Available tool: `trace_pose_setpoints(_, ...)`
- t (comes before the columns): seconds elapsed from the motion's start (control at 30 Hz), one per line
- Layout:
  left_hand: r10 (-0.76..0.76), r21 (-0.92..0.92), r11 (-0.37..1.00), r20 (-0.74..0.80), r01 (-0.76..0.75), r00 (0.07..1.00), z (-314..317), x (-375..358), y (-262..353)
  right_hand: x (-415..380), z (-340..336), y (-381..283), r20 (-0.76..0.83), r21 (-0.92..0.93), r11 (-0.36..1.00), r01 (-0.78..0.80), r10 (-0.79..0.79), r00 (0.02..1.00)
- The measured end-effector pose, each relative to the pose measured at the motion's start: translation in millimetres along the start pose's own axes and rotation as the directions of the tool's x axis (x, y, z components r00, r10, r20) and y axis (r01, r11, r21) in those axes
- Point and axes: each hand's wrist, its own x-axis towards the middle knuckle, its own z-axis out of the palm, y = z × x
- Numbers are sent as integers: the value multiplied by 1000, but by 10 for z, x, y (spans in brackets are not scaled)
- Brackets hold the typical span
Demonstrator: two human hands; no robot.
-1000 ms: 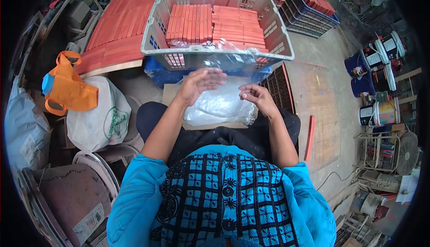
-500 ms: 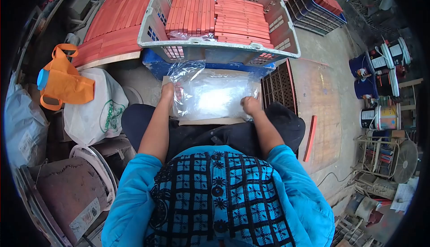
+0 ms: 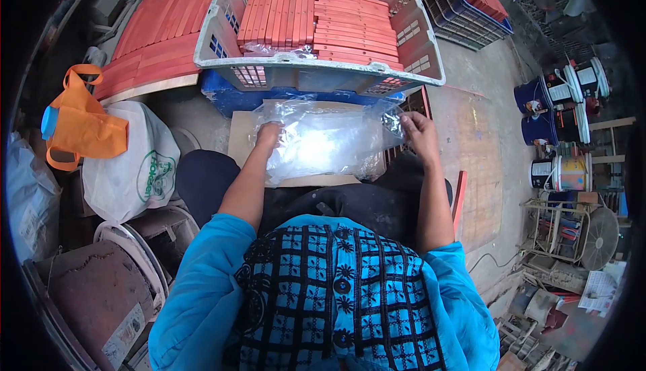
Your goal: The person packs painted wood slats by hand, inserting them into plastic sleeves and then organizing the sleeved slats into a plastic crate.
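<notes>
A clear plastic sheet or bag (image 3: 323, 143) lies over a cardboard box (image 3: 243, 143) at my lap. At its left side my left hand (image 3: 270, 134) rests with fingers curled on the plastic. My right hand (image 3: 418, 132) is raised at the right side, pinching a corner of the plastic between thumb and fingers and stretching it out. Just beyond the box, a grey crate (image 3: 309, 67) holds red wooden strips (image 3: 356, 31) in two stacks, with some plastic beside them.
Red boards (image 3: 158, 31) lie at the upper left. An orange bag (image 3: 87, 123) sits on a white sack (image 3: 134, 162) to the left. At the right are a wooden board (image 3: 474, 162) with a red strip (image 3: 459, 199), and several paint buckets (image 3: 568, 122).
My right hand has moved outward and up to the right, pulling a corner of the plastic with it. My left hand has shifted slightly right, and the view has moved a little.
</notes>
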Motion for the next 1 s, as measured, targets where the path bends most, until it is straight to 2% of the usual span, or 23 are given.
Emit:
trace_pose_setpoints(0.03, 29, 1, 1000, -22, -29, 999, 50, 125, -61, -56, -51, -107, -25, -18, 997, 74, -74, 997)
trace_pose_setpoints(0.07, 99, 149, 983, 54, -106, 994, 70, 229, -127, -103, -89, -196, -50, -37, 988, 150, -152, 987)
trace_pose_setpoints(0.13, 203, 413, 866, 223, -281, 953, 113, 82, 36, -239, -101, -396, -7, -25, 979, 204, -204, 979)
trace_pose_setpoints(0.2, 332, 754, 594, 87, -280, 939, 421, -602, 442, -330, -16, -455, 37, -75, 951, 299, -297, 954)
trace_pose_setpoints(0.23, 486, 606, 570, 296, -555, 822, 469, -707, 512, -393, 38, -532, 97, -105, 918, 381, -372, 923)
trace_pose_setpoints(0.27, 625, 398, 492, 458, -774, 632, 507, -800, 580, -462, 97, -637, 158, -130, 878, 461, -441, 884)
trace_pose_setpoints(0.33, 806, 203, 323, 454, -924, 381, 677, -1276, 900, -575, 213, -859, 276, -131, 861, 491, -444, 853)
trace_pose_setpoints(0.43, 608, 99, 516, 658, -851, 445, 682, -1729, 1226, -628, 313, -1015, 323, -132, 865, 485, -425, 846)
trace_pose_setpoints(0.47, 548, 139, 552, 683, -822, 483, 673, -1724, 1244, -626, 305, -1064, 319, -131, 864, 486, -427, 846)
trace_pose_setpoints(0.53, 419, 224, 613, 721, -758, 551, 649, -1713, 1287, -589, 283, -1043, 154, 51, 928, 369, -373, 915)
trace_pose_setpoints(0.57, 557, 29, 634, 675, -773, 483, 625, -1744, 1294, -558, 263, -1018, 77, 151, 937, 315, -329, 941)
trace_pose_setpoints(0.6, 570, -32, 660, 672, -750, 473, 582, -1762, 1368, -506, 218, -991, 130, 357, 885, 299, -363, 923)
trace_pose_setpoints(0.67, 593, -153, 704, 663, -693, 456, 476, -1784, 1589, -536, 199, -1067, 211, 621, 765, 171, -373, 903)
trace_pose_setpoints(0.77, 622, -193, 725, 596, -662, 508, 312, -1820, 1992, -611, 234, -1072, 276, 651, 754, 86, -340, 899)
trace_pose_setpoints(0.87, 640, -165, 725, 521, -668, 565, 172, -1792, 2369, -612, 318, -952, 59, 653, 704, 280, -415, 908)
trace_pose_setpoints(0.9, 666, -161, 698, 504, -697, 550, 152, -1744, 2471, -626, 300, -953, 49, 626, 723, 292, -410, 911)
trace_pose_setpoints(1.0, 670, -165, 717, 433, -678, 603, 161, -1658, 2828, -562, 172, -1029, 11, 503, 780, 372, -437, 900)
